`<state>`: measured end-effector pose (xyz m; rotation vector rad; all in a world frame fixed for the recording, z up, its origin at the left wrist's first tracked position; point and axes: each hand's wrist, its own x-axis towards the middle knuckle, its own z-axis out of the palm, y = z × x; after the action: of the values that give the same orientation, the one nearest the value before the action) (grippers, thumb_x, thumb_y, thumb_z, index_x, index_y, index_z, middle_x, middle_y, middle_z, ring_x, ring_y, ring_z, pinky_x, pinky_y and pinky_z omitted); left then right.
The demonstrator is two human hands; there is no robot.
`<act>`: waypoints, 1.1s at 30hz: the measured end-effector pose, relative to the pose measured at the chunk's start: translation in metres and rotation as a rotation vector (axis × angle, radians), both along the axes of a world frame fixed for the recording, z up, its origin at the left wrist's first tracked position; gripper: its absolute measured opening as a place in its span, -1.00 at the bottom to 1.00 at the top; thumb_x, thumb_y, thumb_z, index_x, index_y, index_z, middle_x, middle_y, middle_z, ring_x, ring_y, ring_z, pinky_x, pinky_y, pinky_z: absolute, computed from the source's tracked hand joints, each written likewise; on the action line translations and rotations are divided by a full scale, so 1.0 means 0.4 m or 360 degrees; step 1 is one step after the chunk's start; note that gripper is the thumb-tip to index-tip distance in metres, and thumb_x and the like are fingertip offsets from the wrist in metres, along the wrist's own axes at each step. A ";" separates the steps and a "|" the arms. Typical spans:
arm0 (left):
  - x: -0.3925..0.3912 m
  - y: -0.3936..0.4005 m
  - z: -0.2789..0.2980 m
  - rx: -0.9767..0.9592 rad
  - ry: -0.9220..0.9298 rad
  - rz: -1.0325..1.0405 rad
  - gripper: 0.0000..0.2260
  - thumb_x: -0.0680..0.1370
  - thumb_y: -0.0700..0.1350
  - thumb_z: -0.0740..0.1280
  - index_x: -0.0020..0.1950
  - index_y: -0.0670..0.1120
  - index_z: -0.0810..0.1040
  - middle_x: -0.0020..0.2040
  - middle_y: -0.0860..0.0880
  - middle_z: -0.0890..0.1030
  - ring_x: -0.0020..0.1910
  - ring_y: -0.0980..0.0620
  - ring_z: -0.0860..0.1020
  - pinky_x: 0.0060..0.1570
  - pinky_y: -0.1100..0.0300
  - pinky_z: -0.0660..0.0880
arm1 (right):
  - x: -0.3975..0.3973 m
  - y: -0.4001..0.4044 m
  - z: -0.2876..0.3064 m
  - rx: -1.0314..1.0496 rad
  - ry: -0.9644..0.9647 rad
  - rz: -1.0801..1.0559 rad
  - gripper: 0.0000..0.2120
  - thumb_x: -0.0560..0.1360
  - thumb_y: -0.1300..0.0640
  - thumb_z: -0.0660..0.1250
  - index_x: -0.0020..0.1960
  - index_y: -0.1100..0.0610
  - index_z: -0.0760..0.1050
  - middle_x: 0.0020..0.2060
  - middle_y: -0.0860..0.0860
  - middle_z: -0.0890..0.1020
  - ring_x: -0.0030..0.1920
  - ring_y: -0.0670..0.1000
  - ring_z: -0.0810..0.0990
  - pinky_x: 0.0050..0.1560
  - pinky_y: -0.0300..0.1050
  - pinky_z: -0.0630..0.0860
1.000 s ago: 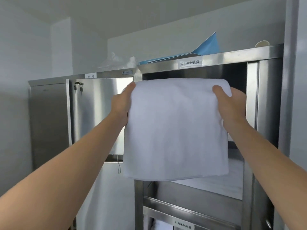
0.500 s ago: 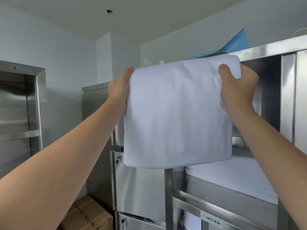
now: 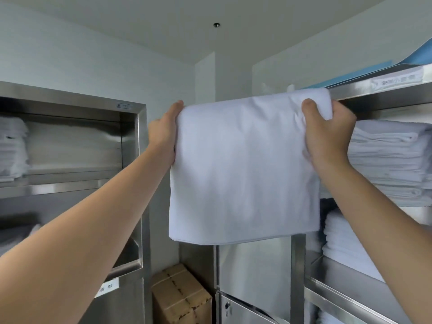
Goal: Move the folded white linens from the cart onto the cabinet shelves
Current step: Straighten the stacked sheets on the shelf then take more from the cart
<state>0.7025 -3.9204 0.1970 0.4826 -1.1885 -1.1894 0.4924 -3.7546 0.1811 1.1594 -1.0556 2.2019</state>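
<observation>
Steel cabinets are flanking the corner. Head view: the left hand and right hand are each gripping a top corner of the folded linen, hanging between them; the stacked shelf is lying rightward, nearer the right hand.

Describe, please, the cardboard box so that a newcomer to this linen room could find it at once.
Start at the steel cabinet on the left and the one on the right; in the corner gap between them, on the floor, stands the cardboard box. It is the only brown, tape-sealed thing among steel shelves and white linen stacks.
</observation>
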 end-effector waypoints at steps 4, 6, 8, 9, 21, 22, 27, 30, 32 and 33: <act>0.114 -0.050 -0.013 0.0081 0.0080 0.0133 -0.74 0.48 0.10 0.43 -0.15 -0.07 0.51 -0.25 0.05 0.55 -0.29 0.00 0.54 -0.23 0.19 0.45 | 0.085 -0.097 -0.007 0.0033 -0.0004 0.0067 -0.62 0.45 0.13 0.35 -0.40 0.08 0.20 -0.53 -0.15 0.25 -0.45 -0.15 0.20 -0.42 -0.26 0.21; 0.174 -0.075 -0.022 0.0117 0.0096 0.0198 -0.75 0.47 0.10 0.42 -0.17 -0.06 0.50 -0.27 0.05 0.51 -0.29 -0.01 0.49 -0.24 0.19 0.41 | 0.129 -0.146 -0.016 0.0056 -0.0010 0.0121 -0.60 0.46 0.12 0.36 -0.40 0.06 0.18 -0.58 -0.17 0.25 -0.47 -0.15 0.19 -0.44 -0.27 0.20; 0.234 -0.098 -0.031 0.0131 0.0094 0.0262 -0.75 0.46 0.10 0.42 -0.19 -0.05 0.50 -0.25 0.04 0.52 -0.28 -0.01 0.49 -0.21 0.17 0.42 | 0.174 -0.193 -0.024 0.0068 -0.0016 0.0185 -0.60 0.47 0.12 0.36 -0.39 0.05 0.18 -0.59 -0.17 0.24 -0.48 -0.14 0.19 -0.45 -0.29 0.20; 0.262 -0.108 -0.036 0.0145 0.0092 0.0301 -0.75 0.46 0.11 0.42 -0.20 -0.05 0.50 -0.24 0.04 0.52 -0.27 -0.01 0.50 -0.19 0.16 0.42 | 0.196 -0.216 -0.028 0.0078 -0.0021 0.0219 -0.59 0.47 0.12 0.36 -0.39 0.05 0.17 -0.60 -0.17 0.23 -0.48 -0.14 0.18 -0.45 -0.29 0.19; 0.554 -0.191 -0.151 0.0296 0.0122 0.0877 -0.74 0.48 0.08 0.41 -0.22 -0.04 0.43 -0.22 0.02 0.51 -0.24 -0.02 0.50 -0.16 0.12 0.44 | 0.425 -0.507 -0.142 0.0223 -0.0067 0.0775 -0.61 0.49 0.13 0.38 -0.43 0.05 0.29 -0.62 -0.20 0.33 -0.54 -0.19 0.29 -0.47 -0.34 0.25; 0.574 -0.193 -0.161 0.0308 0.0123 0.0919 -0.74 0.46 0.08 0.42 -0.22 -0.05 0.43 -0.23 0.01 0.50 -0.24 -0.03 0.49 -0.17 0.13 0.43 | 0.442 -0.532 -0.153 0.0227 -0.0057 0.0826 -0.62 0.49 0.12 0.38 -0.42 0.09 0.31 -0.59 -0.19 0.34 -0.53 -0.18 0.30 -0.48 -0.36 0.25; 0.658 -0.198 -0.202 0.0325 0.0095 0.1225 -0.74 0.45 0.06 0.42 -0.23 -0.06 0.44 -0.24 0.00 0.48 -0.25 -0.02 0.47 -0.17 0.12 0.44 | 0.514 -0.649 -0.202 0.0327 -0.0066 0.1097 -0.64 0.48 0.11 0.39 -0.42 0.11 0.36 -0.56 -0.17 0.39 -0.53 -0.20 0.34 -0.47 -0.33 0.30; 0.690 -0.190 -0.221 0.0360 0.0068 0.1414 -0.74 0.46 0.09 0.42 -0.22 -0.04 0.44 -0.21 0.01 0.50 -0.22 -0.03 0.52 -0.11 0.12 0.50 | 0.551 -0.709 -0.231 0.0398 -0.0075 0.1293 -0.63 0.49 0.13 0.39 -0.44 0.07 0.35 -0.61 -0.18 0.39 -0.54 -0.21 0.34 -0.48 -0.35 0.29; 0.713 -0.187 -0.236 0.0379 0.0032 0.1514 -0.73 0.45 0.13 0.43 -0.15 -0.03 0.47 -0.16 -0.01 0.54 -0.17 -0.05 0.56 -0.09 0.08 0.54 | 0.576 -0.748 -0.253 0.0451 -0.0082 0.1406 -0.64 0.49 0.12 0.39 -0.43 0.09 0.37 -0.58 -0.15 0.39 -0.53 -0.20 0.34 -0.48 -0.33 0.29; 0.726 -0.184 -0.248 0.0396 0.0026 0.1575 -0.72 0.44 0.14 0.44 -0.13 -0.03 0.48 -0.14 -0.02 0.54 -0.16 -0.06 0.57 -0.08 0.07 0.55 | 0.591 -0.768 -0.266 0.0487 -0.0076 0.1459 -0.65 0.49 0.11 0.39 -0.42 0.10 0.37 -0.55 -0.14 0.39 -0.52 -0.19 0.33 -0.47 -0.32 0.29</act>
<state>0.9929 -3.9939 0.0980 1.0866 -0.6201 -0.4644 0.7289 -4.0616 0.0745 2.0434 -1.0169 2.7863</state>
